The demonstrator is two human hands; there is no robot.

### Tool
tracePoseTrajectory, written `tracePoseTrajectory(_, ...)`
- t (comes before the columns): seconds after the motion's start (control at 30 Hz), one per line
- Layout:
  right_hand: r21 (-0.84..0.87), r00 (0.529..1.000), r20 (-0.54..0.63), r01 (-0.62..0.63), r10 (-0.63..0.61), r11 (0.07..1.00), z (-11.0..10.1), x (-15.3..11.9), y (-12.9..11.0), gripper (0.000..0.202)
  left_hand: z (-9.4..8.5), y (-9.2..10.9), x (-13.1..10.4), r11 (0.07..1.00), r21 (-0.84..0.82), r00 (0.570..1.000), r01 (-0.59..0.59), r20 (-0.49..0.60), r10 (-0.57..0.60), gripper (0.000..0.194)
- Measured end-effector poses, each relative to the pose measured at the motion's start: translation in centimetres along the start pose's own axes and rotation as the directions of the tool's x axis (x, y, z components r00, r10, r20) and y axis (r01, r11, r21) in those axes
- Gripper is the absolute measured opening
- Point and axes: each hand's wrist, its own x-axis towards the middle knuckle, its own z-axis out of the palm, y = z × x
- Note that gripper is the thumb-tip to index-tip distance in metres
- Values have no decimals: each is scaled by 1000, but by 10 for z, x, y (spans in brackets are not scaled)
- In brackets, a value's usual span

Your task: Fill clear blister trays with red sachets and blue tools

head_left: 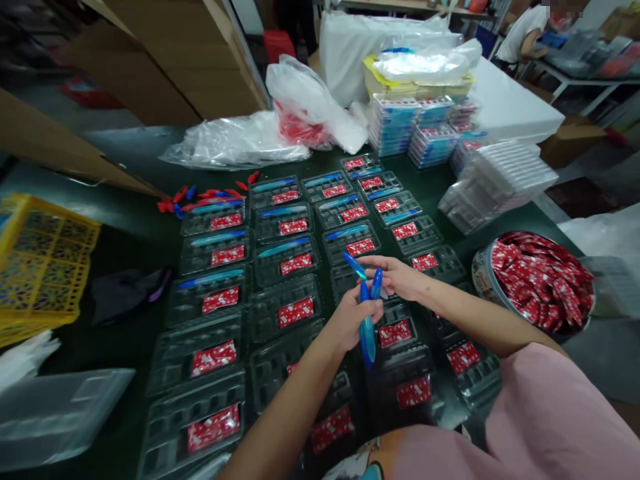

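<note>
Several blue pens [367, 333], with darker blue ends and lighter see-through bodies, are bunched in my left hand [350, 317], whose fingers wrap round them. My right hand [397, 277] meets the left one, its fingers closed on another blue pen [354, 265] that points up and to the left. Both hands are above rows of clear plastic trays [283, 343] on the dark table. Each visible tray near me has a red patterned packet [296, 311]. In the farther trays a blue pen [283, 247] lies above the packet.
A round tub [483, 280] full of red packets stands at the right. Behind it are stacked clear trays [500, 180] and piles of filled packs [395, 127]. Plastic bags [240, 140] and red and blue pieces [210, 198] lie at the back. A yellow crate [45, 267] is at left.
</note>
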Motion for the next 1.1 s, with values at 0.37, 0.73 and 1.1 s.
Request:
tracePoseTrajectory(0.37, -996, 886, -73, -41, -457, 79, -143, -35, -42, 33, 9, 0, -47, 979, -195, 989, -52, -147, 23, 61)
tracePoseTrajectory(0.73, -910, 969, -82, -169, -234, -378, -154, -27, -17, 43, 19, 0, -65, 970, -217, 979, -107, -192, 65, 64)
tracePoseTrajectory(1.1, -958, 917, -125, -210, -378, -193, -158, -9, -18, 45, 12, 11, -54, 956, -263, 969, -127, -237, 63, 63)
